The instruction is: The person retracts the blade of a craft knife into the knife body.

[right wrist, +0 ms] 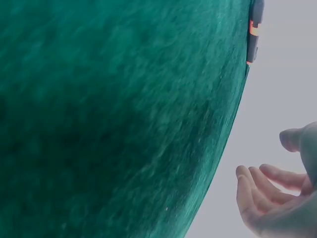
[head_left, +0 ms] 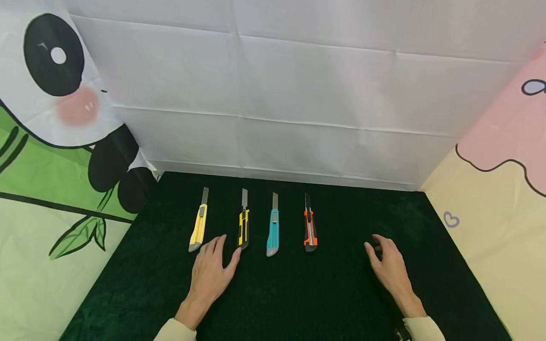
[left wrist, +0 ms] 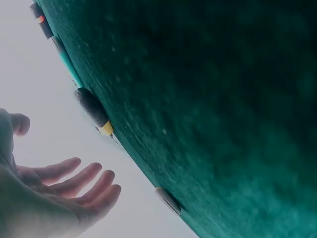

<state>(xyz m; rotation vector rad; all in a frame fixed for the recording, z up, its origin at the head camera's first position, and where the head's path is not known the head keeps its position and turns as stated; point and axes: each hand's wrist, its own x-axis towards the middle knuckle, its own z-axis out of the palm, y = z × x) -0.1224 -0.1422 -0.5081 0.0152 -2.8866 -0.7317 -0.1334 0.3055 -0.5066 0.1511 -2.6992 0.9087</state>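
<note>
Big white sheet (head_left: 298, 85) is hanging behind a dark green cloth (head_left: 298, 303). Left hand (head_left: 210, 273) and right hand (head_left: 390, 269) are just hovering there, relaxed, gripping nothing. Yellow cutter (head_left: 199, 226), black-and-yellow cutter (head_left: 243, 227), teal cutter (head_left: 273, 233) and orange cutter (head_left: 310, 230) are lying between/beyond them, lined up left to right.

narrow lanes between yellow cutter (head_left: 199, 225), black-yellow cutter (head_left: 243, 227), teal cutter (head_left: 273, 233) and orange cutter (head_left: 310, 233), left hand (head_left: 211, 270) at leftmost lane's near end, widest room from orange cutter to right edge of tabletop (head_left: 448, 284), right hand (head_left: 390, 267) over it, white backdrop (head_left: 290, 147) walling far edge
</note>
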